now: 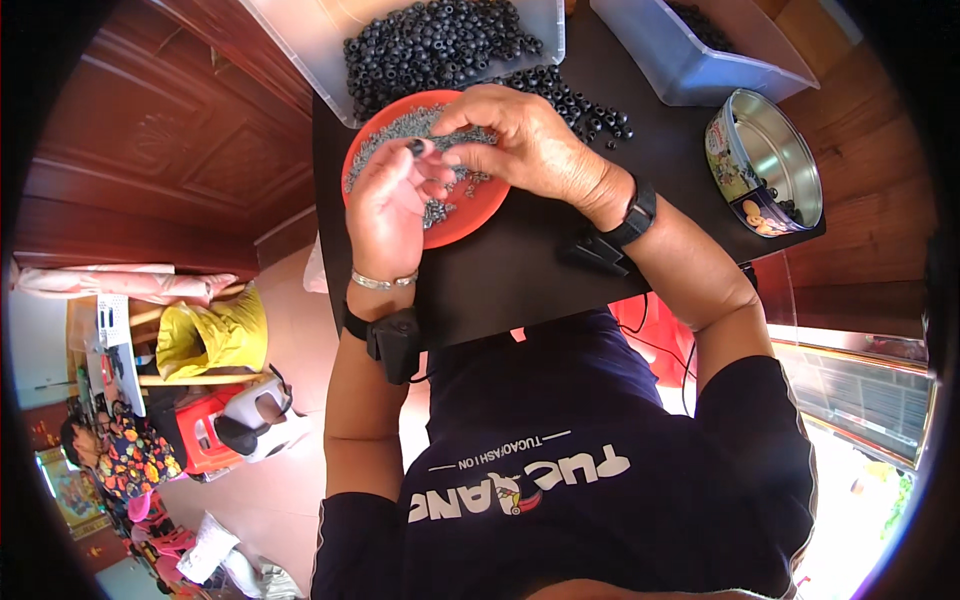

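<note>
My left hand (388,205) is raised over an orange plate (472,222) and pinches a small black bead (415,148) between thumb and fingertips. My right hand (530,145) reaches across the plate. Its fingertips are drawn together right against the bead and the left fingers, and whatever they hold is hidden. The plate holds a heap of small grey pieces (400,128). It lies on a black table (520,275). Both wrists wear black strapped devices, and the left one also has a silver bracelet.
Behind the plate stands a clear bin of black beads (430,40), with loose beads (585,105) spilled beside it. A second clear bin (700,65) and an open round tin (765,165) are at the right. A seated person (110,450) and a yellow bag (210,335) are at the left.
</note>
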The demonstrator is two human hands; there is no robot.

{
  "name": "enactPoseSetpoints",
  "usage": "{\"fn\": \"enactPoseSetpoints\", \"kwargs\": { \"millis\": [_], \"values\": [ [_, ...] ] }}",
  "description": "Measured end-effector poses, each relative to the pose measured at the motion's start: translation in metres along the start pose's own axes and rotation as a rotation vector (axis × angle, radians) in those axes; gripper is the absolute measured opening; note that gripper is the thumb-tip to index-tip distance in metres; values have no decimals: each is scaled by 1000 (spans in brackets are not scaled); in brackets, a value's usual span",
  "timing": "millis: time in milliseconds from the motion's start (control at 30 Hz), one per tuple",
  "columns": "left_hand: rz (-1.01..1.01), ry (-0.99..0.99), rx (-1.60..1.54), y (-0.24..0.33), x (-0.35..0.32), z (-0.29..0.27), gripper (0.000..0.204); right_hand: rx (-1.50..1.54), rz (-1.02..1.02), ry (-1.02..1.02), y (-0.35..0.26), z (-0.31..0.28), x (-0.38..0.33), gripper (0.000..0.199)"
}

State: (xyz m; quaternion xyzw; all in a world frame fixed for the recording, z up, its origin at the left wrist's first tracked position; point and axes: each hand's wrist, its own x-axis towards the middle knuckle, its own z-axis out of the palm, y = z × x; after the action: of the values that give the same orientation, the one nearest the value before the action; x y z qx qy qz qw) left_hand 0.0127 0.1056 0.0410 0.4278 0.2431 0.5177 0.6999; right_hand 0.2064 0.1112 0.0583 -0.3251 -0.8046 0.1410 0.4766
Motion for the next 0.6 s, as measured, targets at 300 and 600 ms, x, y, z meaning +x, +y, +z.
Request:
{"fn": "enactPoseSetpoints", "kwargs": {
  "millis": [300, 600],
  "values": [
    [98, 205, -92, 4, 7, -28, 19, -59, -44, -380, 6, -8, 0, 13],
    [297, 921, 130, 18, 23, -42, 24, -385, 92, 29, 27, -16, 1, 11]
  ]
}}
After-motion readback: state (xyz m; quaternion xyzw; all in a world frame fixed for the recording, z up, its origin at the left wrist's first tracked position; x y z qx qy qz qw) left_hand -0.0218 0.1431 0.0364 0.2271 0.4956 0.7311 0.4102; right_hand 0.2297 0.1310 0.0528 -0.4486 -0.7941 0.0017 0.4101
